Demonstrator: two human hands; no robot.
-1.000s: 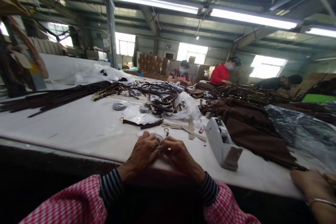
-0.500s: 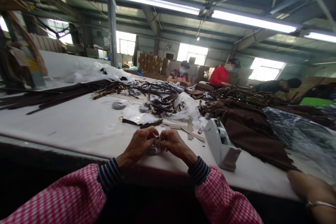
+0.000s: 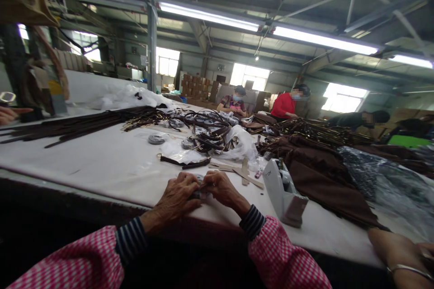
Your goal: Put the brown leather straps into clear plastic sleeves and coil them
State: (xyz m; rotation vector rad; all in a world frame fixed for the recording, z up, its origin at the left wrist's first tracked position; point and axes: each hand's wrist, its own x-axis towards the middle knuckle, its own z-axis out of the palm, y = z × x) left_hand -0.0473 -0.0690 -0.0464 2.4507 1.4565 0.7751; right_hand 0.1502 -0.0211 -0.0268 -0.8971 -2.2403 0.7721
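Note:
Near the table's front edge, my left hand [image 3: 179,193] presses curled fingers onto a small grey bundle [image 3: 200,178], partly hidden beneath them. My right hand [image 3: 222,189] meets it from the right, thumb and fingers pinched together at the bundle's edge; what exactly they pinch is too small to tell. Just beyond lies a short dark brown strap [image 3: 185,161] with a gold-coloured ring at its left end. Flat beige strips [image 3: 244,176] cross each other past my right hand. A grey coil [image 3: 158,138] rests farther back on the left.
A white tape dispenser [image 3: 283,196] stands right of my hands. Brown fabric pieces [image 3: 322,176] and clear plastic [image 3: 403,194] cover the right side. Long dark straps [image 3: 95,124] lie left. Another person's arm [image 3: 400,250] rests at right; another hand [image 3: 11,114] shows at far left.
My left hand has flattened lower over the grey bundle, its fingers no longer raised in a pinch. Another person's hand has appeared at the far left. The view has shifted slightly.

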